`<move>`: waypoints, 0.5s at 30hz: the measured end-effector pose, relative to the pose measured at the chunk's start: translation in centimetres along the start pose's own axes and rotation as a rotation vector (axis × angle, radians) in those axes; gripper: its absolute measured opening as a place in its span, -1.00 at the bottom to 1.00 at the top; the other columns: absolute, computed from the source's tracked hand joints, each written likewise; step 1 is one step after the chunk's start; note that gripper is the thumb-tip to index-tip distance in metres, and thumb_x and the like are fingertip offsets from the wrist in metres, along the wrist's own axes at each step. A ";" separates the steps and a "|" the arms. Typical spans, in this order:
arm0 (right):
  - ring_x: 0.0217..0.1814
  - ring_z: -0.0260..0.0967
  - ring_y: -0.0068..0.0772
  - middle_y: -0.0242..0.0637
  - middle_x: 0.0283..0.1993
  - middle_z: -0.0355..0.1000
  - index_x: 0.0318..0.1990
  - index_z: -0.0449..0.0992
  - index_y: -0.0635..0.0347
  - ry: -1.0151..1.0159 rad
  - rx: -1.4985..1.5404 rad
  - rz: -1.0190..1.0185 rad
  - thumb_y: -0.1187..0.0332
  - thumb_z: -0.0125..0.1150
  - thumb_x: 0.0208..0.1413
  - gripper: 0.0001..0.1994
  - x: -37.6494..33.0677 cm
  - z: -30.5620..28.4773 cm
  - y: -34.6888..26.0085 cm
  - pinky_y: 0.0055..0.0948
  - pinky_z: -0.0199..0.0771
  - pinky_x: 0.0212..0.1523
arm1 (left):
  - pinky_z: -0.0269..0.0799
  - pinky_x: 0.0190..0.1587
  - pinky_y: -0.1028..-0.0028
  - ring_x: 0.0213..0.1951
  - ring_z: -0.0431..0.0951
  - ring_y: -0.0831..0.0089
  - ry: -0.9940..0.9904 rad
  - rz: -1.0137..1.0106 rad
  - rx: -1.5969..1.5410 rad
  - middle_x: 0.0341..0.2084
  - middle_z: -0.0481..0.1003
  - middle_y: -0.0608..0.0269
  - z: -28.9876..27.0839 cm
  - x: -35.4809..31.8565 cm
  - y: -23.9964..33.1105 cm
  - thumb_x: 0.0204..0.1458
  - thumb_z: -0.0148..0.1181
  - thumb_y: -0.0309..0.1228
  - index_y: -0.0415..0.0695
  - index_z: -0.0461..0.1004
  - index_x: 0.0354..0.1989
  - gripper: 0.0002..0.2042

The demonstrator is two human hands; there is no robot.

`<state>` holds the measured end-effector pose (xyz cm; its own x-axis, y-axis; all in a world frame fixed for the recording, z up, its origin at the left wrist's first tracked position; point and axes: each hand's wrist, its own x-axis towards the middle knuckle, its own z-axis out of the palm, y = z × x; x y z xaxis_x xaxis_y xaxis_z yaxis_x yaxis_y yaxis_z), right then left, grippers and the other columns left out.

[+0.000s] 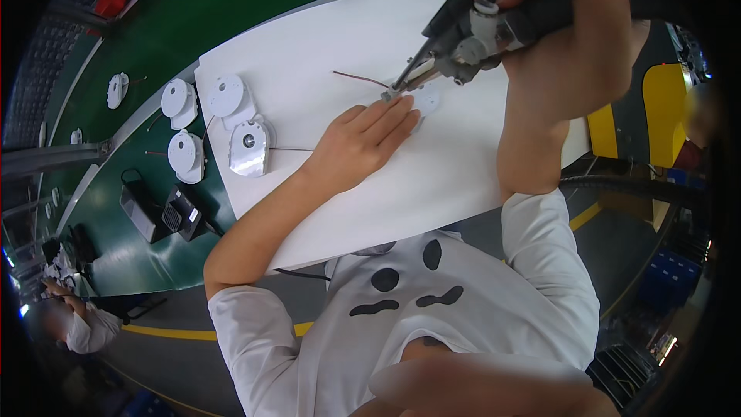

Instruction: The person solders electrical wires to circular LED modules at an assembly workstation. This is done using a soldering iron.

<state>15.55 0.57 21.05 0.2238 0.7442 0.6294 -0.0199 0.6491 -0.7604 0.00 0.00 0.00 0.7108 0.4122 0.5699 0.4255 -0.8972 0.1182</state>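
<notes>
— pressing down on what? 
— a small white round part [427, 100], flat on the white table [432, 177], beside a green conveyor [231, 15]. left hand [363, 141] lies on it, fingers [394, 117] straight. 
— and the other? 
— right hand [567, 23] wrapped tight around a power screwdriver [463, 27], its tip at the part.

Left hand [363, 143] lies flat on the board [432, 177], which rests on the tabletop [231, 23]. Just beyond its fingertips: small disc part [427, 99], tool tip touching it. Power screwdriver [471, 23] in right hand [563, 23], above and right. Thin wire [359, 77] behind the left hand. Left of that hand, two housings [239, 127] on the board edge; further left, two more [181, 127] (off the board). Nearer, a small box device [181, 215].
</notes>
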 end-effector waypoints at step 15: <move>-0.69 0.30 -0.50 -0.24 -0.61 0.38 -0.18 0.49 0.45 0.065 -0.564 -0.073 0.21 0.09 0.24 -0.64 2.4 -5.9 1.3 -0.55 0.45 -0.56 | 0.50 0.08 0.26 0.23 0.50 0.20 -0.055 -0.023 0.028 0.19 0.50 0.04 -0.4 0.4 -1.3 0.10 0.17 -0.52 -0.25 0.53 0.14 -0.61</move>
<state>21.84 2.27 20.64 0.2652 0.6773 0.6862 0.5169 0.5009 -0.6942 -0.52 1.22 0.43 0.7302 0.4411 0.5218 0.4566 -0.8831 0.1075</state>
